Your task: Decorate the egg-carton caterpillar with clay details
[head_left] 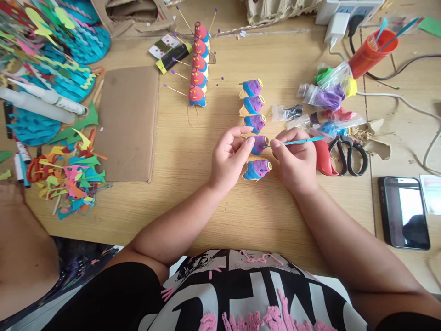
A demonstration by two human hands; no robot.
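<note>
A row of small purple-and-blue clay figures with yellow rings on top lies on the wooden table. My left hand [231, 156] pinches one clay figure [258, 145], near the front of the row. Between the thumb and fingers of my right hand [295, 158] is a thin blue modelling tool [305, 140], its tip at that figure's face. Just below sits another clay figure [257, 169], and above my fingers is a third clay figure [255, 123]. The palm side of both hands is partly hidden.
Scissors [347, 155], bagged clay [329, 97] and a red cup [374, 53] stand to the right, with a phone [404, 212] nearer. A finished-looking red caterpillar [199, 64], cardboard [129, 124] and paper scraps [74, 177] lie left. Another person's arm [25, 257] rests at far left.
</note>
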